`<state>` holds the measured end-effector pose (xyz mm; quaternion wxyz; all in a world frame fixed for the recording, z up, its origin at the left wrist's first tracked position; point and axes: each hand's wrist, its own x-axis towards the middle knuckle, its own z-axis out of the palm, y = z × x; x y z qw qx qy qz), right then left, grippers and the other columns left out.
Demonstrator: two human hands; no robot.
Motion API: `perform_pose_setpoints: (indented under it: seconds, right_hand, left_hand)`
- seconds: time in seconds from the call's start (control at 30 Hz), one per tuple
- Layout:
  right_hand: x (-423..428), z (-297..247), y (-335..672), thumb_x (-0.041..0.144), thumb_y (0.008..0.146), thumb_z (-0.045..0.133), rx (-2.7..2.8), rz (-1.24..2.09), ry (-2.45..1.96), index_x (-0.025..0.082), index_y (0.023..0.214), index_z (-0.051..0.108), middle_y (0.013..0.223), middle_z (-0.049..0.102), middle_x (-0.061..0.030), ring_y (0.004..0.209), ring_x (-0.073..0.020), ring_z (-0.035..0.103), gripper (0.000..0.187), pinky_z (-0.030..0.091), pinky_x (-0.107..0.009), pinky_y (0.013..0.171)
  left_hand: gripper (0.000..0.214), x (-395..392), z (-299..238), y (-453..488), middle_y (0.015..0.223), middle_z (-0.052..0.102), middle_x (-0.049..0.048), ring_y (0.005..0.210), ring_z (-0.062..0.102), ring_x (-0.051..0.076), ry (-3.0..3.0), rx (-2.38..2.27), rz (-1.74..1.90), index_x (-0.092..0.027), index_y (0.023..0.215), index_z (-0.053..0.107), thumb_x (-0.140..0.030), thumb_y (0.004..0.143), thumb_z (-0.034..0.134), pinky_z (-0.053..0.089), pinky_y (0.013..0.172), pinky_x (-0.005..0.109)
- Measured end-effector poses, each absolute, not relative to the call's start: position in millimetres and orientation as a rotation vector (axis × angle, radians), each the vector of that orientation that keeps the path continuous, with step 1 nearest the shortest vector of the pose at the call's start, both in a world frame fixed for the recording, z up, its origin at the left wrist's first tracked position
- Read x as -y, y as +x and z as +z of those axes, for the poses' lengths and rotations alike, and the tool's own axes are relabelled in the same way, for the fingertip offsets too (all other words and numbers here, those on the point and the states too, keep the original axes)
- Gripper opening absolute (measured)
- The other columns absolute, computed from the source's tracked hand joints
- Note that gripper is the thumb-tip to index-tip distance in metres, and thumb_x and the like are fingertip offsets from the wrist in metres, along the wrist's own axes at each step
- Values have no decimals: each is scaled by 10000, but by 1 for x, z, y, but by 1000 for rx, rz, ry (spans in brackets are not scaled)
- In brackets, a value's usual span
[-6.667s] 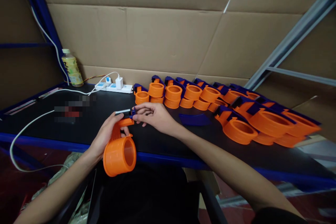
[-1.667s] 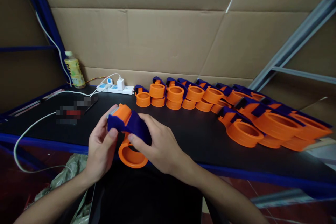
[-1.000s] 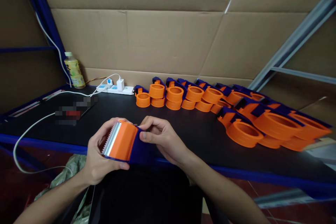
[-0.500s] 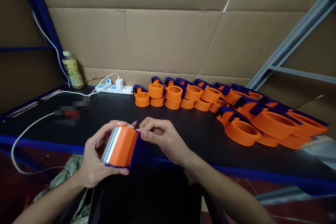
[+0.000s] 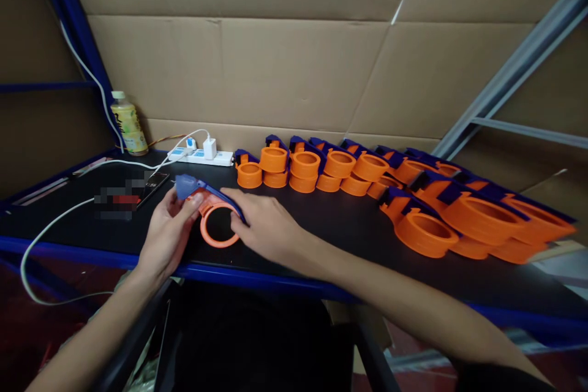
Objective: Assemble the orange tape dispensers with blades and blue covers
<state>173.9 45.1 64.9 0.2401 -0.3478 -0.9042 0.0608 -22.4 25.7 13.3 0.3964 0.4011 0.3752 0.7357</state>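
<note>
An orange and blue tape dispenser [image 5: 207, 237] is held over the front left of the black tabletop, its round orange ring facing up toward me. My left hand [image 5: 171, 226] is closed on its head end, with the thumb on the orange part below the blue cover. My right hand [image 5: 260, 226] grips the blue handle at the ring's right side, fingers wrapped round it. The toothed metal edge does not show from this angle.
Several more orange and blue tape dispensers [image 5: 340, 164] stand stacked along the back and right of the black table [image 5: 321, 239]. A white power strip [image 5: 215, 158], a yellow-labelled bottle [image 5: 128, 125] and a phone [image 5: 154, 187] with a white cable [image 5: 43, 229] are at the left.
The tape dispenser has moved forward over the table and turned, so its ring shows instead of the toothed edge. My right hand has gone from a fingertip pinch to gripping the handle.
</note>
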Motion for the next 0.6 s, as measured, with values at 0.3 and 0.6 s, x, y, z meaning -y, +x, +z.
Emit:
perform_pose_setpoints:
  seconds: [0.3, 0.6]
  right_hand:
    - [-125, 63, 134, 288, 934, 533, 2364, 198, -1224, 140, 1345, 531, 965, 706, -119, 868, -237, 667, 437, 506, -345, 770]
    - [-109, 56, 121, 573, 997, 401, 2521, -154, -1073, 156, 1248, 594, 1312, 546, -196, 1107, -336, 618, 524, 536, -493, 870]
  left_hand:
    - [541, -27, -9, -23, 1642, 332, 60, 1541, 225, 273, 1632, -1246, 1770, -331, 1405, 544, -303, 885, 687, 211, 1238, 493]
    - [484, -32, -13, -26, 1511, 495, 118, 1382, 509, 309, 1418, -1078, 1806, -298, 1346, 527, -308, 880, 657, 405, 1130, 527]
